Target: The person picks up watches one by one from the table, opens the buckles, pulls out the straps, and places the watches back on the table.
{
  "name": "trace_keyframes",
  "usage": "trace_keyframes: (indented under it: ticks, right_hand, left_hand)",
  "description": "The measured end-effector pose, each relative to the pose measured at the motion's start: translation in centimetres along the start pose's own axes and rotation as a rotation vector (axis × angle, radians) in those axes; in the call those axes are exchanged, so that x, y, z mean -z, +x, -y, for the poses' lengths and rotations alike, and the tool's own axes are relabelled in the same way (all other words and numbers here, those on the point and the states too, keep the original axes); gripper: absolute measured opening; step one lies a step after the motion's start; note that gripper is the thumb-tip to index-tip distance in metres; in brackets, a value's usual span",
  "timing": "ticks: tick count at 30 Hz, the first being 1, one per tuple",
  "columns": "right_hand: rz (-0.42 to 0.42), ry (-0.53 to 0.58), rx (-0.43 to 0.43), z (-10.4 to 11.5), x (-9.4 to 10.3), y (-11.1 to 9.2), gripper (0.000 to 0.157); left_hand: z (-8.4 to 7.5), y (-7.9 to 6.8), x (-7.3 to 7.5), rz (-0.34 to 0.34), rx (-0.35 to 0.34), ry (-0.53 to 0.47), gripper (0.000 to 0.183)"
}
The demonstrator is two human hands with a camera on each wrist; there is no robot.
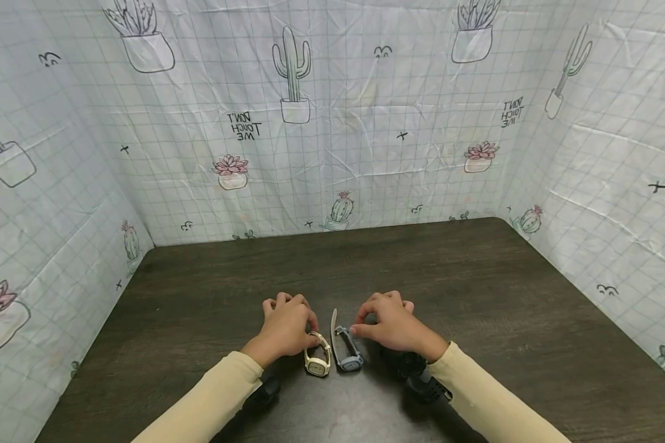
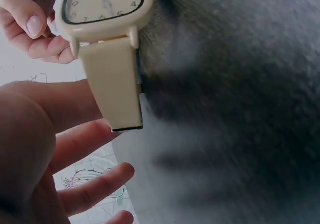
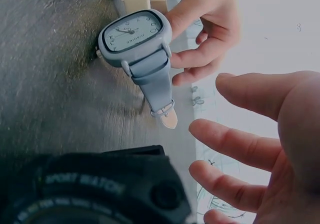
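Note:
My left hand (image 1: 284, 326) pinches the strap of a cream wristwatch (image 1: 317, 368) between thumb and index finger; its other fingers spread loosely. In the left wrist view the cream strap (image 2: 112, 86) hides the thumb tip. A blue-grey wristwatch (image 1: 351, 363) stands beside it, dial toward me, with one strap end rising behind. My right hand (image 1: 390, 323) hovers just right of that strap, fingers loosely bent. The right wrist view shows the right fingers (image 3: 235, 139) apart from the blue-grey strap (image 3: 156, 86).
A black sport watch (image 3: 100, 184) lies on the dark wooden table (image 1: 227, 271) near my right wrist. A black wrist camera (image 1: 425, 389) sits under the right forearm. White curtains (image 1: 332, 141) printed with cacti enclose the table's back and sides.

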State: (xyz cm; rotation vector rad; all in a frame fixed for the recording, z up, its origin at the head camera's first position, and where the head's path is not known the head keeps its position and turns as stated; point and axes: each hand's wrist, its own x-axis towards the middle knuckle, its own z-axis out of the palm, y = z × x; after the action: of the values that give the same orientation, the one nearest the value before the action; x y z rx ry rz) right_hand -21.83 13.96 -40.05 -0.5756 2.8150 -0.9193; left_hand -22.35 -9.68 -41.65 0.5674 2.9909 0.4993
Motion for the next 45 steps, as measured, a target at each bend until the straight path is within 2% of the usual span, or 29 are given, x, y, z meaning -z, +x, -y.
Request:
trace_keyframes:
  ticks: [10, 19, 27, 35, 43, 45]
  right_hand:
    - [0.015, 0.016, 0.044, 0.8, -0.7, 0.0, 0.008]
    - [0.056, 0.05, 0.097, 1.6, -1.4, 0.1, 0.009]
    - [0.057, 0.098, 0.136, 2.2, -1.4, -0.1, 0.016]
    - [0.012, 0.135, 0.163, 3.4, -0.6, -0.7, 0.013]
    - [-0.093, 0.171, 0.208, 3.4, -0.1, -0.8, 0.003]
    - [-0.113, 0.178, 0.214, 3.4, -0.1, -0.9, 0.006]
  left_hand:
    - [0.2, -1.0, 0.9, -0.11, -0.078, -0.081, 0.02]
    - [0.2, -2.2, 1.7, -0.209, -0.136, -0.095, 0.017]
    - [-0.8, -2.7, 2.8, -0.278, -0.193, -0.081, 0.016]
    - [-2.1, -3.0, 3.6, -0.412, -0.255, -0.057, 0.016]
    - [-2.8, -3.1, 4.1, -0.554, -0.304, -0.07, 0.019]
    - [-2.9, -3.1, 4.2, -0.589, -0.323, -0.073, 0.019]
